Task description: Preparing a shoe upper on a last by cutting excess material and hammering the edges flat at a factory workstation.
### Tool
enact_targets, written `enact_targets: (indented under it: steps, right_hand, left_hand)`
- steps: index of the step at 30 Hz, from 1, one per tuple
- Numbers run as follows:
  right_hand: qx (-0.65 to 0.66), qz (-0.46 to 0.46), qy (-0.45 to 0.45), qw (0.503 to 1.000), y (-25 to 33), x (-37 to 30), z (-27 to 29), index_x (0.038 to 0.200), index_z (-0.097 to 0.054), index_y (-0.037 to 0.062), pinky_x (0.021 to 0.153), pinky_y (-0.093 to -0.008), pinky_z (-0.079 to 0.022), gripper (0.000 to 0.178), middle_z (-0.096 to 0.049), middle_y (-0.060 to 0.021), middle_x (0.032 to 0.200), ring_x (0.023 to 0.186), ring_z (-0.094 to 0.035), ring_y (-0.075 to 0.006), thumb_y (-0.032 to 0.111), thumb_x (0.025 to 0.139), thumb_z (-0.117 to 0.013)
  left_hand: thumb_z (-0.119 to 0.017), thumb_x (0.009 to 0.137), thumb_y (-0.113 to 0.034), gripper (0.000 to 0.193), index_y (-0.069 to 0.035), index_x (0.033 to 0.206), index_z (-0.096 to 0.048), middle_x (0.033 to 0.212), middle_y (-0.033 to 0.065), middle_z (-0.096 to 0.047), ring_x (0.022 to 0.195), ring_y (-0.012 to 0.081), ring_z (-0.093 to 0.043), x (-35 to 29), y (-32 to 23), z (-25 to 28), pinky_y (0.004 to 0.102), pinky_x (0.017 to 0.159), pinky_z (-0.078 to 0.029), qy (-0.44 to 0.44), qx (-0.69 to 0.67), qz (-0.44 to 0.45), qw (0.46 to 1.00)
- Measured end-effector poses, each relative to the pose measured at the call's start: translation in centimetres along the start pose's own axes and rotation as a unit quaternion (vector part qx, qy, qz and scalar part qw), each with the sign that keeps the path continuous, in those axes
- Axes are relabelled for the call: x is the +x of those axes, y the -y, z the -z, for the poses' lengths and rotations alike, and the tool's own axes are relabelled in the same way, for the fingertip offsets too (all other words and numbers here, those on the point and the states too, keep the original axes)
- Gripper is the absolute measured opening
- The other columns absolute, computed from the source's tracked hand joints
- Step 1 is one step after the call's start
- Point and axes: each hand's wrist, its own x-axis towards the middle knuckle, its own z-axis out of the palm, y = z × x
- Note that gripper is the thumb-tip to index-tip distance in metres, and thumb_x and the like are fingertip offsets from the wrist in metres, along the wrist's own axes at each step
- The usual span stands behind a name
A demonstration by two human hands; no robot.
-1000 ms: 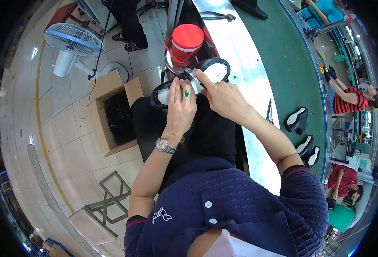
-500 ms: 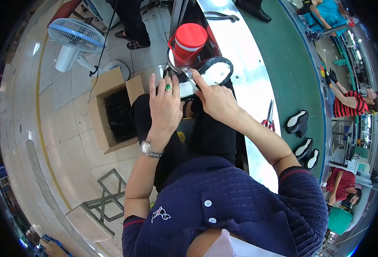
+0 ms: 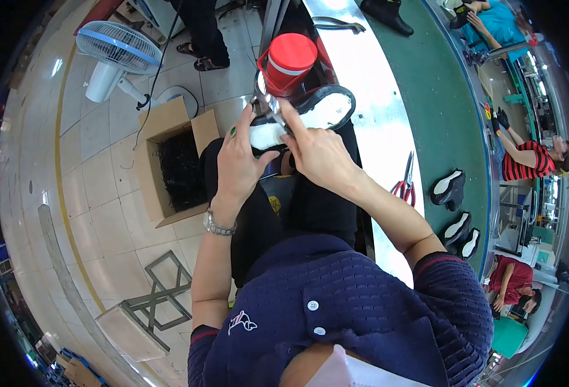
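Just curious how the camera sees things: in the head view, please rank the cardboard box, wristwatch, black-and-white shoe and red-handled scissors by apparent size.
Largest to smallest:
Cardboard box
Black-and-white shoe, partly covered
Red-handled scissors
Wristwatch

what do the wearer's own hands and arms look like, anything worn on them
Both hands are ungloved. The left hand wears a ring with a green stone, and its wrist a silver-toned watch on a metal band. No ring or watch shows on the right hand. The short navy sleeves are textured, with a dark red stripe near the cuff.
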Motion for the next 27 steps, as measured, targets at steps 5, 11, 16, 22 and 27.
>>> enact_targets:
  steps: [5,11,16,22,27]
  right_hand:
    - [-0.058,0.019,0.076,0.995,-1.9,1.4,2.3,0.134,-0.04,0.0081,0.065,-0.0542,-0.05,0.049,-0.064,-0.0231,0.071,0.07,-0.064,-0.0438,0.017,0.089,-0.056]
    - [-0.136,-0.021,-0.002,0.99,-6.5,0.6,3.5,0.131,-0.044,0.0098,0.074,-0.0496,-0.05,0.043,-0.066,-0.0218,0.096,0.084,-0.064,-0.0422,0.015,0.09,-0.057]
    - [0.135,-0.179,0.247,0.943,-2.0,-3.4,5.4,0.14,-0.04,0.0103,0.072,-0.0396,-0.052,0.051,-0.064,-0.0166,0.081,0.073,-0.068,-0.0265,0.019,0.093,-0.059]
    - [0.158,-0.026,0.294,0.942,-0.2,-4.4,3.2,0.145,-0.034,0.0121,0.078,-0.0367,-0.051,0.055,-0.067,-0.0136,0.09,0.081,-0.069,-0.0254,0.019,0.095,-0.057]
    - [0.073,0.046,0.382,0.92,2.2,-2.8,3.0,0.147,-0.032,0.0141,0.071,-0.0379,-0.05,0.059,-0.068,-0.0154,0.087,0.077,-0.068,-0.0317,0.019,0.094,-0.058]
  left_hand:
    - [-0.084,0.061,-0.01,0.103,-0.005,0.147,-0.027,0.123,0.0154,-0.06,0.115,0.0332,-0.055,0.4,0.5,1.2,0.039,0.094,-0.046,0.038,-0.004,-0.024,0.999]
    - [-0.084,0.065,-0.018,0.108,-0.004,0.15,-0.018,0.147,0.02,-0.037,0.137,0.0335,-0.034,-1.7,0.7,1.7,0.0403,0.109,-0.035,-0.005,-0.009,-0.046,0.999]
    - [-0.086,0.068,-0.037,0.12,-0.003,0.152,-0.006,0.155,0.0222,-0.015,0.122,0.0373,-0.05,-8.8,-0.9,2.3,0.0413,0.088,-0.053,0.08,-0.284,0.189,0.937]
    - [-0.056,0.097,-0.03,0.038,0.004,0.111,-0.063,0.09,0.0172,-0.065,0.083,0.0278,-0.064,-10.4,0.9,4.8,0.0339,0.073,-0.049,-0.07,-0.088,0.24,0.964]
    - [-0.051,0.099,-0.025,0.032,0.002,0.102,-0.067,0.073,0.0178,-0.064,0.062,0.0289,-0.061,-11.3,1.2,3.8,0.0339,0.059,-0.047,-0.125,-0.006,0.162,0.979]
